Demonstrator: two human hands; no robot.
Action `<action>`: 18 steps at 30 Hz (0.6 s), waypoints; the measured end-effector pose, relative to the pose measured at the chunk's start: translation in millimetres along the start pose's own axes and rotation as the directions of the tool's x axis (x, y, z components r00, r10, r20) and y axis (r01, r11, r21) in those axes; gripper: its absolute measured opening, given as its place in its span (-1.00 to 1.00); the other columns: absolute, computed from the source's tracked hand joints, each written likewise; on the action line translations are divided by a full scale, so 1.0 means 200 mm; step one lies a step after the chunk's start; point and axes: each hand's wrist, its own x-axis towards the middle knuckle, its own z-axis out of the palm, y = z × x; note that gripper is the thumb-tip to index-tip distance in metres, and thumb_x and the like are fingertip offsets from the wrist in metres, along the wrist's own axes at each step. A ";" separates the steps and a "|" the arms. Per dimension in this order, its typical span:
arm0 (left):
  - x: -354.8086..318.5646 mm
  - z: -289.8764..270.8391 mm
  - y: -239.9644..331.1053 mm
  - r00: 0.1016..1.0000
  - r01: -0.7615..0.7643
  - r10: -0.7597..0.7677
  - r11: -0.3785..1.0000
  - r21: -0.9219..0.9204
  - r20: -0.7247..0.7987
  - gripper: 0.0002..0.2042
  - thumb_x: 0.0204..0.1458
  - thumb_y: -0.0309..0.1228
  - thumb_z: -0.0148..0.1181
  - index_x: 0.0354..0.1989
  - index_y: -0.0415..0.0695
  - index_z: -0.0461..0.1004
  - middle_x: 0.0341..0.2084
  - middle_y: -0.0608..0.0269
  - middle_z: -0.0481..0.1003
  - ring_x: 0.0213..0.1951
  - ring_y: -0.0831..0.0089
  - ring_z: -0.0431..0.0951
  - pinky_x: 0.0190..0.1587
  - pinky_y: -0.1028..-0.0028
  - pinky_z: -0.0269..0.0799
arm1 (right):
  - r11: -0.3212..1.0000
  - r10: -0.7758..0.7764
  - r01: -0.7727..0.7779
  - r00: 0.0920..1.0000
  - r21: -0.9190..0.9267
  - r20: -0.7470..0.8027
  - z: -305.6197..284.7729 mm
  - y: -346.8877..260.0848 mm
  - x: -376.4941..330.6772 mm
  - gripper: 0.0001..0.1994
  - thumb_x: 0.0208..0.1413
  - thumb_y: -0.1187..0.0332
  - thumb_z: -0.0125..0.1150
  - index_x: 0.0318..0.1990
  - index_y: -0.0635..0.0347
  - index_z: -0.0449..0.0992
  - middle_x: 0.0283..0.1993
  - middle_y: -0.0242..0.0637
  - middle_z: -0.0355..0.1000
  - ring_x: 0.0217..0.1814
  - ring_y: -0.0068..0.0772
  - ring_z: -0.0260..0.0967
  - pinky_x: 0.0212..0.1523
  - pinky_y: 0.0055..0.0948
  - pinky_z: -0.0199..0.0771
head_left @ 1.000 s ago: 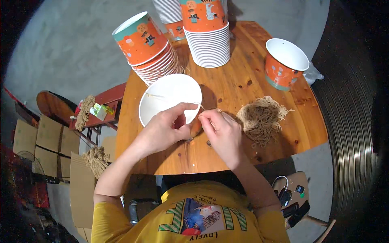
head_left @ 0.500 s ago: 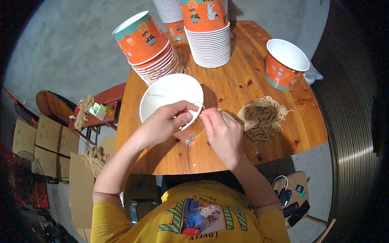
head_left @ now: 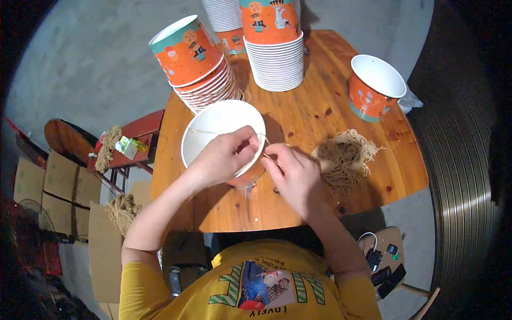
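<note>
A person in a yellow shirt (head_left: 229, 261) sits at a wooden table (head_left: 229, 216), both bare hands meeting over the right edge of a round bucket (head_left: 216, 120), white inside and orange outside. The bucket is on the table in front of the person, its mouth facing up; a thin pale strand shows against its inner wall. The left hand (head_left: 226, 154) reaches across the opening, fingers curled narrow at the rim — whether they grip anything, I cannot tell. The right hand (head_left: 298, 178), just outside the rim, pinches a pale cord (head_left: 268, 141) between thumb and forefinger.

Right of that hand lies a loose bundle of tan cords (head_left: 346, 160). Farther back, a single orange bucket (head_left: 376, 88) stands apart on the right; beyond the white bowl-like opening are a leaning stack (head_left: 197, 58) and a taller stack (head_left: 274, 64) of similar buckets.
</note>
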 end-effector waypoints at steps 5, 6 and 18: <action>0.01 -0.08 -0.06 0.992 0.123 -0.114 0.944 -0.306 0.045 -0.92 0.13 -0.44 -0.05 -0.35 -0.17 0.33 -0.46 0.37 0.42 -0.45 0.64 0.39 -0.36 0.59 0.36 | 0.887 0.263 -0.336 0.931 0.317 0.252 -0.06 0.01 0.00 -0.85 0.07 0.51 0.16 -0.19 0.22 0.39 -0.63 -0.47 0.18 -0.60 -0.71 0.13 -0.59 -0.62 0.14; 0.01 -0.08 -0.06 0.992 0.127 -0.108 0.912 -0.390 0.069 -0.92 0.13 -0.43 -0.02 -0.34 -0.17 0.34 -0.43 0.35 0.43 -0.43 0.63 0.40 -0.35 0.59 0.36 | 0.838 0.276 -0.369 0.922 0.402 0.271 -0.06 0.01 0.01 -0.84 0.08 0.52 0.15 -0.18 0.23 0.38 -0.62 -0.52 0.15 -0.59 -0.77 0.10 -0.59 -0.65 0.11; 0.02 -0.01 -0.02 0.995 0.096 -0.082 0.722 -0.686 0.052 -0.87 0.05 -0.53 0.11 -0.24 -0.22 0.36 -0.31 0.27 0.45 -0.24 0.56 0.46 -0.04 0.57 0.38 | 0.825 0.245 -0.372 0.914 0.425 0.323 -0.03 0.03 0.06 -0.87 0.10 0.54 0.13 -0.22 0.24 0.35 -0.57 -0.53 0.23 -0.57 -0.81 0.13 -0.59 -0.70 0.12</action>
